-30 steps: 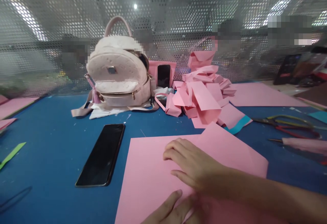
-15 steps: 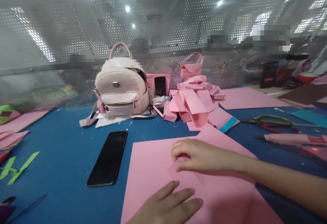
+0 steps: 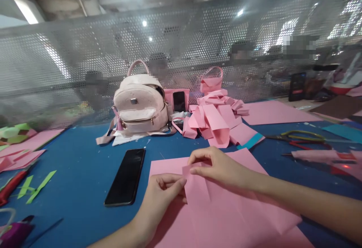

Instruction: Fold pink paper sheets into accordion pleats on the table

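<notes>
A pink sheet of paper point(image 3: 226, 210) lies on the blue table point(image 3: 79, 172) in front of me. My right hand point(image 3: 216, 167) pinches the sheet's raised corner between thumb and fingers. My left hand point(image 3: 160, 197) is curled and grips the same lifted flap of pink paper just below and to the left. A second pink sheet point(image 3: 164, 164) lies flat underneath. A black phone point(image 3: 126, 177) rests face up just left of my hands.
A pale pink backpack point(image 3: 140, 104) stands at the back by a perforated metal screen. A heap of folded pink paper pieces point(image 3: 217, 116) sits beside it. Scissors point(image 3: 302, 136) and a pink roll point(image 3: 316, 154) lie at the right. Green strips point(image 3: 36, 185) and pink sheets lie at the left.
Both hands went from lying flat on the pink sheet to pinching it. A corner of the sheet is now lifted off the table. The camera has tilted upward.
</notes>
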Demonstrator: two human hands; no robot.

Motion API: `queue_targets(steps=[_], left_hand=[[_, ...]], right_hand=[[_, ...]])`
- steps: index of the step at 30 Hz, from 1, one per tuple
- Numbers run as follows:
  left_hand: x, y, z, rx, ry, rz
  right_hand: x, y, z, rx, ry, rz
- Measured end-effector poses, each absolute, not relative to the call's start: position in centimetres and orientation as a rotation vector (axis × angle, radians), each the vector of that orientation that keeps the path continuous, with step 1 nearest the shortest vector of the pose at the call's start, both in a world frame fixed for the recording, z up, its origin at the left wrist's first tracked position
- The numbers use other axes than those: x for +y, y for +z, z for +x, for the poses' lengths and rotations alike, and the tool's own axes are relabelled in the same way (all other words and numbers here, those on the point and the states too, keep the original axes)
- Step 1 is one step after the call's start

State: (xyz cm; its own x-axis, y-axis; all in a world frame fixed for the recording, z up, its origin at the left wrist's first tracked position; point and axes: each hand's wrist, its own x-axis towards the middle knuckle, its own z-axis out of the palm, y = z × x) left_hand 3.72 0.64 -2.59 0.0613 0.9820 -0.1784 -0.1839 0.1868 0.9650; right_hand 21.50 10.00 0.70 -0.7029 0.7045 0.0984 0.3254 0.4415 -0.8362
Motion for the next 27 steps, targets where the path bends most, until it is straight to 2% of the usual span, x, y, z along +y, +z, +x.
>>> queue_targets(steps=[10, 27], left_hand=[[1.0, -3.8, 3.8, 1.195, 1.153, 0.877], [1.5, -4.1, 3.3, 1.212, 1.203, 0.855]], right_hand=[[9.2, 0.1, 21.0, -2.143, 1.265, -0.863], [11.9, 3.1, 22.6, -1.799, 0.938, -0.716]])
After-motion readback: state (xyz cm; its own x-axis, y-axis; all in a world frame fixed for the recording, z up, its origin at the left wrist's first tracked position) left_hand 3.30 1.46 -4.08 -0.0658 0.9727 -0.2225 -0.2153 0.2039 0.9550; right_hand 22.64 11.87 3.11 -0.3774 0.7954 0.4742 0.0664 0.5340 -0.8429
